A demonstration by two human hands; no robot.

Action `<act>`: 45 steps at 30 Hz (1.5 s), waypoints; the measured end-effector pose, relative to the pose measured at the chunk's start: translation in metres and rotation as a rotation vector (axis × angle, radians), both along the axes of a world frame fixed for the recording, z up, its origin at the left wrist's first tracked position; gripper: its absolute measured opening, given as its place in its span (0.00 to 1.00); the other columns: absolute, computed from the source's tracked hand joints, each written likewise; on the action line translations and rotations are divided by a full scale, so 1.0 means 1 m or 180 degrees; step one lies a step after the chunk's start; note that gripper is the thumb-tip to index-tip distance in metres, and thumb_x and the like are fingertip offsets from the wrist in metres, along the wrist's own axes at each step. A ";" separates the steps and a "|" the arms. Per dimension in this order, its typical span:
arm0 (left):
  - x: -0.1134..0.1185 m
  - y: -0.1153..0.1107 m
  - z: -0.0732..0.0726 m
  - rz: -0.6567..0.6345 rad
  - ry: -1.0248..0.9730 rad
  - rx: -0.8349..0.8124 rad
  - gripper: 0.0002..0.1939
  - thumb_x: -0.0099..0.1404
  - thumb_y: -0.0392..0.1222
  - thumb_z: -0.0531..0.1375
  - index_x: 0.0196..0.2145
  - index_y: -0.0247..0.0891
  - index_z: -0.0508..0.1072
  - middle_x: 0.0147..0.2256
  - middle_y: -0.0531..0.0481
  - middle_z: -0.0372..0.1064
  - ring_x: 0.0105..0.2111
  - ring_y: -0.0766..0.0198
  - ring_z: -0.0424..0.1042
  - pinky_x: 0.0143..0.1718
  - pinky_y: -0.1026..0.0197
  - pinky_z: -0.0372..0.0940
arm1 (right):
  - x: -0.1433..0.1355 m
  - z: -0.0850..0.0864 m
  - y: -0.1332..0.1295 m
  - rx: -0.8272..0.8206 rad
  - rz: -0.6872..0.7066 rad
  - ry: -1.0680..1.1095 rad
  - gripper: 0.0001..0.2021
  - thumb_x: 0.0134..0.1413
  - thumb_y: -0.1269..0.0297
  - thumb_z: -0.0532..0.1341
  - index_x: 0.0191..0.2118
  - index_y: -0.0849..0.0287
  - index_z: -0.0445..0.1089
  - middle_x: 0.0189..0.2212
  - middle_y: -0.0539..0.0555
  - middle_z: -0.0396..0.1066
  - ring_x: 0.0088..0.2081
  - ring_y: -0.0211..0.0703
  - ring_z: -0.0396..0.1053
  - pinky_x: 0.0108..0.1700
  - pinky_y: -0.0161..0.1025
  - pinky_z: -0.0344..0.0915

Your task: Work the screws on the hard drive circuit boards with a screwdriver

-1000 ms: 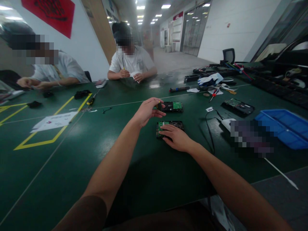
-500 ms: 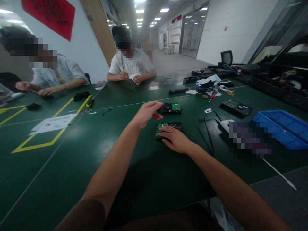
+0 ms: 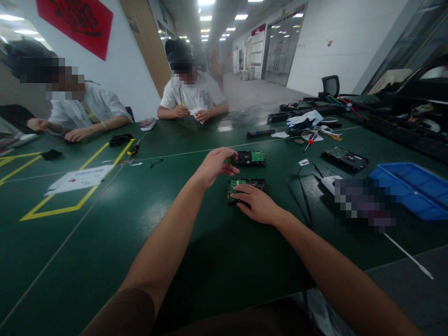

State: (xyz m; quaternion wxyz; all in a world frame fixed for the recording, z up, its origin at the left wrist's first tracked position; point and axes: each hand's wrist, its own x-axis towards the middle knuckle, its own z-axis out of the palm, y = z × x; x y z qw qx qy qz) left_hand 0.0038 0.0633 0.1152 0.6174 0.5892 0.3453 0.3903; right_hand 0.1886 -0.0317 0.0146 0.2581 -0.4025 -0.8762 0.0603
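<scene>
Two hard drives lie on the green table (image 3: 196, 252) in front of me, one behind the other. My right hand (image 3: 261, 203) rests across the nearer hard drive (image 3: 258, 182), its fingers stretched over the green circuit board and the thumb by the near edge. At the left end of the farther hard drive (image 3: 257, 157) is my left hand (image 3: 220, 167), fingers curved and apart. A small yellowish and dark bit shows in the gap between those fingers; I cannot tell what it is or whether it is touched.
Right of my hands are another hard drive (image 3: 345, 158), a white power strip (image 3: 329, 181) with a black cable, and a blue tray (image 3: 413, 186). Farther back lie a red screwdriver (image 3: 310, 140) and gloves (image 3: 304, 120). Two people sit across the table. A paper sheet (image 3: 79, 179) lies left.
My left thumb and fingers have parted a little, showing the small yellowish bit. My right hand stays on the nearer drive. The whole view has shifted slightly.
</scene>
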 end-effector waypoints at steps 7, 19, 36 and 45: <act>-0.003 0.003 -0.002 -0.0034 0.0057 0.0081 0.10 0.69 0.43 0.58 0.43 0.38 0.77 0.42 0.43 0.76 0.26 0.64 0.78 0.25 0.63 0.69 | 0.000 -0.001 0.000 -0.0012 -0.0017 -0.0007 0.18 0.67 0.68 0.62 0.60 0.58 0.76 0.62 0.62 0.72 0.64 0.55 0.68 0.68 0.58 0.63; -0.001 0.000 0.001 0.0022 -0.0028 0.0092 0.09 0.72 0.43 0.58 0.40 0.37 0.76 0.40 0.45 0.76 0.27 0.65 0.79 0.27 0.64 0.71 | 0.000 -0.002 0.000 -0.0038 -0.0026 0.0052 0.19 0.66 0.69 0.62 0.60 0.55 0.76 0.62 0.61 0.72 0.65 0.55 0.67 0.68 0.60 0.63; -0.001 -0.002 0.000 -0.0019 0.0028 0.0134 0.09 0.69 0.43 0.65 0.42 0.39 0.68 0.41 0.46 0.78 0.27 0.64 0.80 0.25 0.64 0.70 | 0.000 -0.002 0.000 -0.0007 -0.0017 -0.0001 0.19 0.67 0.68 0.61 0.61 0.55 0.74 0.63 0.60 0.71 0.65 0.54 0.67 0.69 0.58 0.63; -0.001 0.000 0.002 0.0008 0.0013 0.0034 0.04 0.69 0.40 0.61 0.39 0.38 0.72 0.40 0.47 0.77 0.26 0.65 0.80 0.26 0.64 0.71 | 0.000 -0.003 0.001 0.0009 -0.0005 -0.0064 0.18 0.67 0.68 0.61 0.60 0.57 0.75 0.63 0.61 0.71 0.65 0.56 0.67 0.69 0.58 0.63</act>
